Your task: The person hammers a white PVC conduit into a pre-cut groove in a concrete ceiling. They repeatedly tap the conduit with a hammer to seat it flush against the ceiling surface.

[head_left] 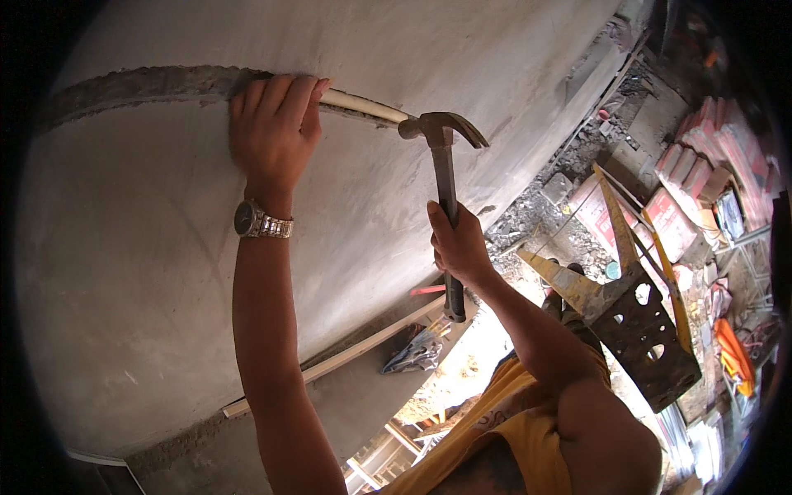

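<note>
My left hand (276,132), a metal-band watch on its wrist, is closed with its fingers curled over a cream-coloured pipe (363,105) at a groove (157,84) cut in the grey plastered wall (148,264). The pipe's left part is hidden beneath the hand. In my right hand (464,246) is a claw hammer (445,177), held by its dark handle with the head up. The hammer's striking face is at the pipe's right end; whether they touch I cannot tell.
Below the wall runs a ledge with a wooden strip (338,355) and a crumpled plastic bag (417,346). Down on the right stands a yellowish metal frame with a perforated plate (648,338). Rubble (569,157), stacked reddish packs (726,148) and an orange item (734,355) lie beyond.
</note>
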`<state>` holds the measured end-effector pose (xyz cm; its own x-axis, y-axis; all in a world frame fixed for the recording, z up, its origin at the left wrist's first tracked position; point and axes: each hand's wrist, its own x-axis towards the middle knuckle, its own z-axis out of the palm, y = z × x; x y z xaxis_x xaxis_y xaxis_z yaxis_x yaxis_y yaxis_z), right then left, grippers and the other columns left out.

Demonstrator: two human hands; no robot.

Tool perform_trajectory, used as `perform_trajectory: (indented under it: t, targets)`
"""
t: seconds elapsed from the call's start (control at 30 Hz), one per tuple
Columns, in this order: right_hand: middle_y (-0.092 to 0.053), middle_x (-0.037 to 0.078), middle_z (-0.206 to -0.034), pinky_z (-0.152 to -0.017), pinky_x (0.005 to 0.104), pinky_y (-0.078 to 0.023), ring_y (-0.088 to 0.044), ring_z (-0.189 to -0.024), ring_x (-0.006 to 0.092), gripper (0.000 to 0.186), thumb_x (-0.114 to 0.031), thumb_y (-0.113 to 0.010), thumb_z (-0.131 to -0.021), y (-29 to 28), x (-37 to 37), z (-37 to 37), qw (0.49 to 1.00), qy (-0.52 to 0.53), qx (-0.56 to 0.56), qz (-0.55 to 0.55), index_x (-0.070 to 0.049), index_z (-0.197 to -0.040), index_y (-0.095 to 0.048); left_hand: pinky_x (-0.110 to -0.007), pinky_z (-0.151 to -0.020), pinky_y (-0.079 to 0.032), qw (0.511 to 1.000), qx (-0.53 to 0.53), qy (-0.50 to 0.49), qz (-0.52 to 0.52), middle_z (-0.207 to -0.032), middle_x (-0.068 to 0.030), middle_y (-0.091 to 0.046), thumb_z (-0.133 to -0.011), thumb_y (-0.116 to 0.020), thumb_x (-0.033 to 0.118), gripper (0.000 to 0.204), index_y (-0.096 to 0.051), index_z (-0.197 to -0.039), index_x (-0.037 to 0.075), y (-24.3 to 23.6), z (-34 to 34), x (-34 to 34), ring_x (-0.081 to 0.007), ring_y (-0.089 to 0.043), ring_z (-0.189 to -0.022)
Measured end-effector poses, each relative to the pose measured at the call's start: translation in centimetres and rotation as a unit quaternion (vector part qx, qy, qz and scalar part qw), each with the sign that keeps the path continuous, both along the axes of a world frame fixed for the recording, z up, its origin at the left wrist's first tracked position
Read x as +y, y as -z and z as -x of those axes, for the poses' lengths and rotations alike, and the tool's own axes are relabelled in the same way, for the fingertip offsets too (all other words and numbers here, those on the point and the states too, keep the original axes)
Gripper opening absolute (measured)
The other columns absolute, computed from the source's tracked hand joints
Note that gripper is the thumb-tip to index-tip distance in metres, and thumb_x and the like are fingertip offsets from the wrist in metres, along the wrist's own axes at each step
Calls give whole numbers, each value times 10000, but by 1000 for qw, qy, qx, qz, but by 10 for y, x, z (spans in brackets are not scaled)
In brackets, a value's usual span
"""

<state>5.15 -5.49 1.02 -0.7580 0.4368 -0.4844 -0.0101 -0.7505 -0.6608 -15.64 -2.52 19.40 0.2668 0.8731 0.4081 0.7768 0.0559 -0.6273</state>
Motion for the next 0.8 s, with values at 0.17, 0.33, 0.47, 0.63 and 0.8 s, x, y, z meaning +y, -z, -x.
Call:
perform_trajectory:
  t: [0.17,0.33,0.47,0.63,0.8]
  targets:
    - [-411,-22,-517,-333,267,-346,-404,-361,81,347,-339,-527,-986,-6,19,19,999,-19,28,41,-83,-775,-429,-324,-671,-432,1000,12,-5,-3,-788,54,-666,-830,-738,255,101,-712,-856,161,-1,-7,5,-153,-583,-729]
    - [-389,-32,-512,-317,265,-318,-375,-339,79,326,-347,-535,-981,-3,25,-10,998,-31,7,59,-91,-814,-423,-338,-686,-444,1000,-6,-5,-3,-774,57,-661,-830,-734,264,100,-711,-859,171,0,-7,6,-156,-583,-733]
    - [-384,-34,-515,-320,270,-310,-370,-339,81,306,-325,-543,-969,19,7,-51,997,-28,-41,51,-95,-800,-431,-339,-719,-440,1000,-17,-4,22,-748,83,-633,-821,-732,285,91,-701,-840,202,1,-5,8,-138,-568,-756]
    - [-388,-39,-537,-332,257,-327,-363,-358,73,293,-286,-585,-954,37,-18,-110,995,-61,-70,25,-105,-804,-410,-364,-791,-447,993,-99,-12,64,-857,35,-643,-798,-747,217,94,-711,-883,203,4,-22,4,-179,-569,-846]
    - [-411,-2,-503,-337,295,-377,-475,-365,126,250,-256,-543,-947,10,-10,-162,995,-89,-53,-5,-59,-806,-476,-412,-842,-472,942,-330,-54,18,-1066,-105,-612,-807,-731,96,128,-694,-930,99,84,-73,-73,-299,-570,-965]
